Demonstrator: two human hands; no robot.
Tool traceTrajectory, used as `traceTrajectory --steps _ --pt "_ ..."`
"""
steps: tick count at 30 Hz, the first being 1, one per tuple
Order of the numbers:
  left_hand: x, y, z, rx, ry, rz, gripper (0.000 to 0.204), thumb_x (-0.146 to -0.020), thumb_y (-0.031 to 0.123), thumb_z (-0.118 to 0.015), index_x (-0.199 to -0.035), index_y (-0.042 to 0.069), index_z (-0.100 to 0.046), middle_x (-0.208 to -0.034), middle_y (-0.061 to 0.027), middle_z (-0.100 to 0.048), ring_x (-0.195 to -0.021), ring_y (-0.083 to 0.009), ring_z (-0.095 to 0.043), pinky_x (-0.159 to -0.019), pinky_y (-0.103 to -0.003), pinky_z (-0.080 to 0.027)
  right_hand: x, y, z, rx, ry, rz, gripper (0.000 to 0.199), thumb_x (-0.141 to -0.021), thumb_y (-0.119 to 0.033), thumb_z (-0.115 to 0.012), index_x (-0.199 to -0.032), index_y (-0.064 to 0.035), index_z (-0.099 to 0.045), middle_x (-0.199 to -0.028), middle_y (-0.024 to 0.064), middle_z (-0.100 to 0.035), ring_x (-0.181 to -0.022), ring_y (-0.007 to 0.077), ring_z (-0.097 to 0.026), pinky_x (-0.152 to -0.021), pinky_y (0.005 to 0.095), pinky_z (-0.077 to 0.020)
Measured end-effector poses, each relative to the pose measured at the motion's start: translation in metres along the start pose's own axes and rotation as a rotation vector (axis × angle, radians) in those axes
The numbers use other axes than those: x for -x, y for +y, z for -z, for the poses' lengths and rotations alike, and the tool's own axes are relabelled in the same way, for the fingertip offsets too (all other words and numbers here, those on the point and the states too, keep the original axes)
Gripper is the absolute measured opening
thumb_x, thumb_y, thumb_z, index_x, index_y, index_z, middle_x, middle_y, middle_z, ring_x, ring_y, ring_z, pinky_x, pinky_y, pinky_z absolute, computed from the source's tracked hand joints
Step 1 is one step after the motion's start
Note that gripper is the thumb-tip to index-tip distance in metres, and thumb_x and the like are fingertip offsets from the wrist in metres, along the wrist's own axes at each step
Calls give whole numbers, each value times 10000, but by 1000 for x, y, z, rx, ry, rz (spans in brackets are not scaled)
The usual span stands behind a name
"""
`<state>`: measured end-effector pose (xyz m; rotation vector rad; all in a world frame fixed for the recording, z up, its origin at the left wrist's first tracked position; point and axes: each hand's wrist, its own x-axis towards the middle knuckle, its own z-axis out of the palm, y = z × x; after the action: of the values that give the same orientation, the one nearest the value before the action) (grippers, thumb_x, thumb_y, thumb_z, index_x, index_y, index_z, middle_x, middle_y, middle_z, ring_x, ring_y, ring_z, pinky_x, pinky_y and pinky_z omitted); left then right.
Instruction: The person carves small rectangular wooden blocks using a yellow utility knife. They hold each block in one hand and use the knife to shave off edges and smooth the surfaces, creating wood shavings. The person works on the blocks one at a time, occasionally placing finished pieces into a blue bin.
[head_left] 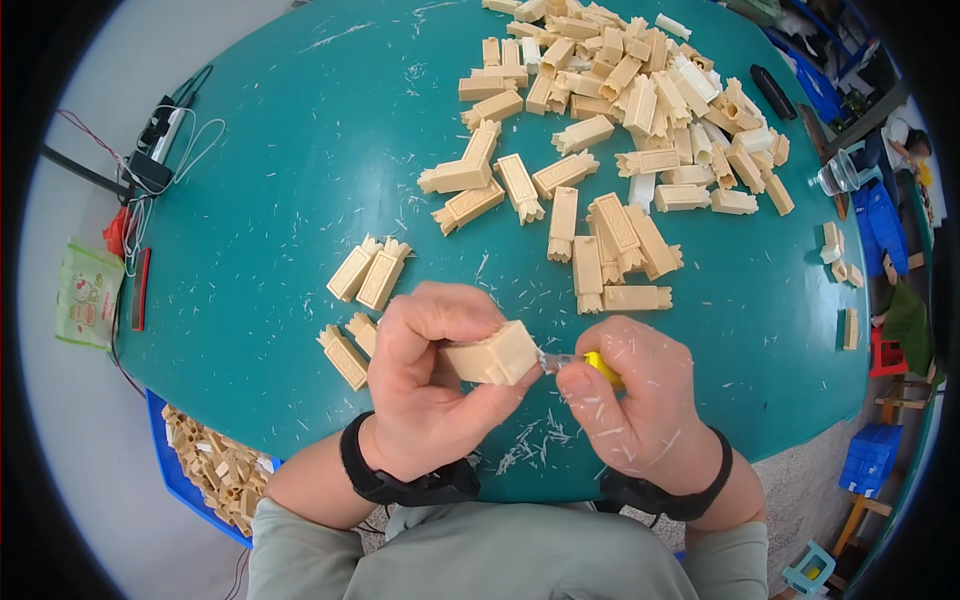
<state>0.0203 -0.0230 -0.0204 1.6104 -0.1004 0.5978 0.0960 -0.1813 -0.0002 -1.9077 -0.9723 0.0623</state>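
Note:
In my left hand (425, 375) is a beige rectangular plastic piece (495, 357), its smooth closed end turned to the right. My right hand (640, 390) is closed round the yellow handle of a utility knife (603, 370). The knife's blade end points left and meets the edge of the piece near my left fingertips. White shavings cling to my right thumb and the back of that hand. More thin shavings (537, 442) lie on the green table (300, 180) below my hands. Beyond my left hand rest several similar beige pieces (383, 274) with jagged ends.
A large heap of beige and white pieces (640, 100) covers the table's far right. A dark cylindrical object (773, 92) lies beside it. Small pieces (851, 328) sit near the right edge. A blue bin (172, 478) of pieces stands lower left; a power strip (160, 135) is at left.

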Motion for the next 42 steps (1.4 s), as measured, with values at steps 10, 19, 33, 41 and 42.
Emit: traceTrajectory --steps 10,19,33,41,42 --pt "-3 -1 5 59 -52 -24 420 -667 -68 -708 -985 39 -455 -933 -90 -519 -802 -130 -530 -687 -243 -443 -3 1 11 -76 -5 -49 244 -790 -220 -659 -710 -29 -530 -600 93 -499 -509 268 -490 -454 326 -383" --pt "-3 -1 5 41 -58 -27 411 -675 -82 -685 -991 40 -451 -948 -94 -512 -800 -123 -534 -667 -231 -445 -2 -1 5 -48 -40 46 241 -777 -216 -674 -716 -33 -530 -614 92 -516 -507 265 -500 -440 318 -374" --pt "-4 -1 6 28 -112 -21 387 -675 -53 -700 -971 31 -466 -937 -93 -519 -804 -123 -533 -674 -232 -445 -3 1 6 -6 -19 59 253 -778 -231 -673 -697 -47 -521 -597 77 -505 -500 259 -499 -428 323 -368" --pt "-4 -2 7 31 -88 -26 397 -672 -38 -706 -980 28 -465 -963 -101 -512 -811 -131 -534 -680 -238 -447 -2 1 5 -10 -47 54 260 -773 -241 -677 -689 -52 -519 -579 77 -496 -481 255 -489 -422 322 -360" --pt "-3 -2 8 40 -95 -19 395 -673 -37 -706 -979 29 -466 -962 -101 -513 -810 -131 -534 -682 -239 -446 -2 2 5 -5 -46 61 261 -771 -243 -678 -688 -53 -519 -576 76 -494 -478 253 -487 -420 321 -358"
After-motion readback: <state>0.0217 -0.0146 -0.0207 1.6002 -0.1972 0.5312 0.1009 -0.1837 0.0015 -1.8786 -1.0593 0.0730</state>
